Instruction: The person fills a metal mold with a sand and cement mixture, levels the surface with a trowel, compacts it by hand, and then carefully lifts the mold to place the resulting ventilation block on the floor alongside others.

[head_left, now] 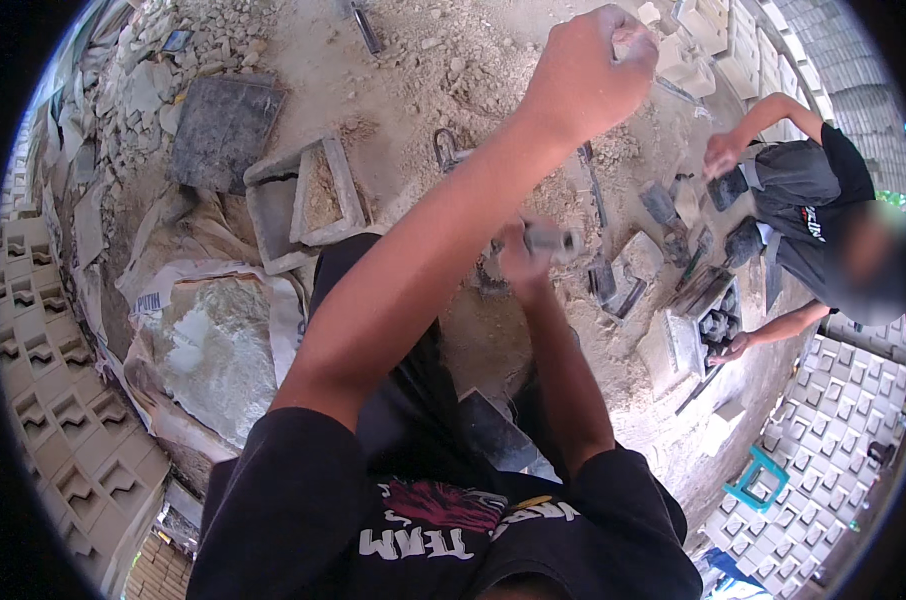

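L hand (pixel 613 65) raised, fingers curled tight — can't tell if anything's in there. R hand (pixel 519 258) grasping a grey tube (pixel 551 241), blurred, in front of the torso over dusty ground (pixel 403 100). Looks mid-step, tube being worked w/ R; next move prob. calls for a firm R grip — L kept clear. Co-worker's hand (pixel 737 347) at dark blocks (pixel 716 325), far right.

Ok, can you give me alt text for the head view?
A person's curled bare left hand reaches across to the upper right, its contents unclear, while the blurred right hand grips a grey cylindrical object lower down. Pale rubble and an open white sack of whitish powder lie to the left; a co-worker in dark clothes is at right.
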`<state>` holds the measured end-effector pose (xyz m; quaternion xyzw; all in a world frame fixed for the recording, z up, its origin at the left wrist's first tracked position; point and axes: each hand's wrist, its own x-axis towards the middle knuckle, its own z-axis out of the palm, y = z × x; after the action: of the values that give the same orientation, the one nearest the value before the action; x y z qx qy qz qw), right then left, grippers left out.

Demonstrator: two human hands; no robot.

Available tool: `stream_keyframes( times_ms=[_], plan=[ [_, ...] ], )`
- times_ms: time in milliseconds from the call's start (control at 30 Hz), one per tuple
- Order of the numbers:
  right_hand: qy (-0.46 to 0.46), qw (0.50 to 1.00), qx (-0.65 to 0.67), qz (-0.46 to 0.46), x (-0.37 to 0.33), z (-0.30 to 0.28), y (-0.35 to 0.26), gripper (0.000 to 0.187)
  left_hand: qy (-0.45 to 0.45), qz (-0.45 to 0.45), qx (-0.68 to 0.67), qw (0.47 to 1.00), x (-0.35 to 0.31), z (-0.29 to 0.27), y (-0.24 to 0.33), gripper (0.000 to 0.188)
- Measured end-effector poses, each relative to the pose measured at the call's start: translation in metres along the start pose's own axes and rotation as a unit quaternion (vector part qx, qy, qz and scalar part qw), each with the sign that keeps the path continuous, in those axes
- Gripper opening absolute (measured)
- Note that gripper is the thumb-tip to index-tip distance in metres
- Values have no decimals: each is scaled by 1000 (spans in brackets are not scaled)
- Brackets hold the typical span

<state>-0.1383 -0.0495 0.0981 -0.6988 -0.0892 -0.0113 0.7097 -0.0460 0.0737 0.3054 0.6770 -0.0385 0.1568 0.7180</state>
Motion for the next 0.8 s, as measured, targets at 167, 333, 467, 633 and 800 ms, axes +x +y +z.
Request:
stream_keyframes(
  times_ms=[167, 333, 467, 633, 800],
  plan=[
    [-60, 990, -101, -80, 8, 8, -23, 34, -29, -50, 43, 997, 4, -17, 8, 25],
    [8, 998, 17, 59, 19, 26, -41, 30, 111, 70, 22, 991, 17, -22, -30, 24],
    [-12, 992, -90, -84, 37, 14, 8, 29, 125, 40, 53, 990, 28, -27, -19, 26],
    [-33, 998, 26, -44, 58, 20, 4, 25, 145, 74, 52, 985, 36, -28, -31, 31],
    [-46, 999, -5, -8, 81, 40, -9, 26, 128, 3, 31, 991, 28, -25, -34, 30]
  ],
)
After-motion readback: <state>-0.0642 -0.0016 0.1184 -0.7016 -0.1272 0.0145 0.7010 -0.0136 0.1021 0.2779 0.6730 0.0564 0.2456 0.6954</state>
